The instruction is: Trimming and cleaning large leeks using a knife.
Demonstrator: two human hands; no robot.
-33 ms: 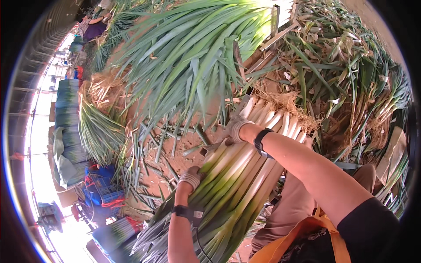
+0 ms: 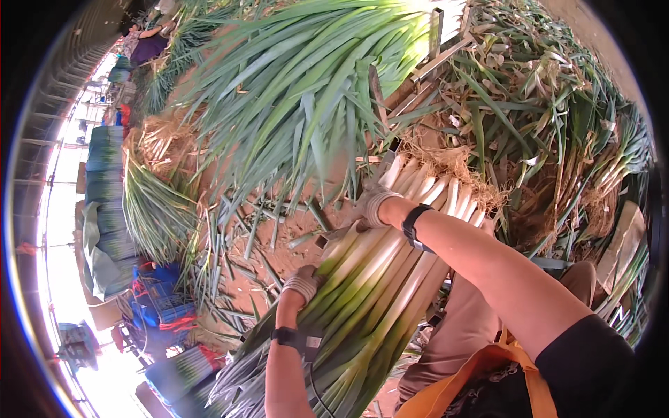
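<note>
A thick bundle of leeks [image 2: 376, 279] lies in front of me, white shanks and hairy roots at the upper right, dark leaves running down to the lower left. My left hand [image 2: 302, 283], in a pale knit glove, is closed at the bundle's left edge where the stalks turn green. Farther up that same edge, my gloved right hand [image 2: 375, 206] is beside the white shanks with its fingers bent. What those fingertips hold is hidden. Part of a metal frame [image 2: 321, 241] shows between the hands, at the edge of the bundle.
A large heap of leeks [image 2: 293, 90] rests in a metal rack [image 2: 437, 33] beyond my hands. Discarded leaves [image 2: 536, 90] pile up at the right. Leaf scraps litter the soil at left, near another bunch [image 2: 159, 209] and blue crates [image 2: 164, 299]. Another person [image 2: 150, 33] is far left.
</note>
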